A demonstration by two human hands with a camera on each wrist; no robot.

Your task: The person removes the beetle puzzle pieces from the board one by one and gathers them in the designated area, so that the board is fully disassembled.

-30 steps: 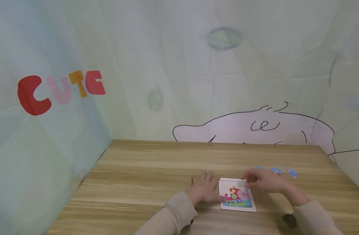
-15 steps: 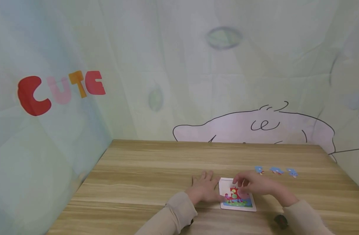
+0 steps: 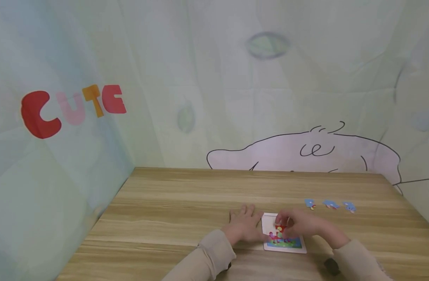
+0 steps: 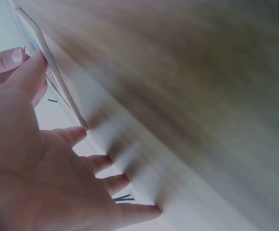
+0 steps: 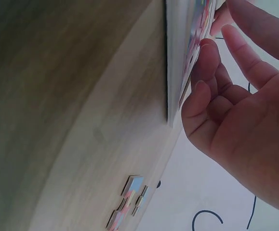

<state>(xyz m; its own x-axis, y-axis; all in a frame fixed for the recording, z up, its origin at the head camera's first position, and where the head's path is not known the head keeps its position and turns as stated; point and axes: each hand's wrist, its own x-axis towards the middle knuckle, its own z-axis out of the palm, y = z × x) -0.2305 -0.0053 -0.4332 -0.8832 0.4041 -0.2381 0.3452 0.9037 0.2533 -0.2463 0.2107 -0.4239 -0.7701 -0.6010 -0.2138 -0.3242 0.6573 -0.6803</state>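
A small white-framed jigsaw puzzle (image 3: 283,248) lies on the wooden table, partly filled with red, pink, green and blue pieces. My left hand (image 3: 244,226) rests on the table at its left edge, fingers spread, with the thumb over the frame. In the left wrist view the fingertips of this left hand (image 4: 57,173) touch the tabletop. My right hand (image 3: 302,222) is over the right part of the puzzle, thumb and forefinger on either side of a red piece (image 3: 280,229). Its other fingers curl, as the right wrist view shows; I cannot tell whether it pinches a piece.
Three loose blue-edged puzzle pieces lie in a row behind the right hand: a left one (image 3: 310,203), a middle one (image 3: 331,204) and a right one (image 3: 349,207). A printed cloth backdrop (image 3: 186,78) borders the table (image 3: 172,203) at the back and left.
My right hand has moved left and slightly toward me, from the puzzle's right edge to over its pieces. The leftmost loose piece has come into full view. My left hand has stayed in place.
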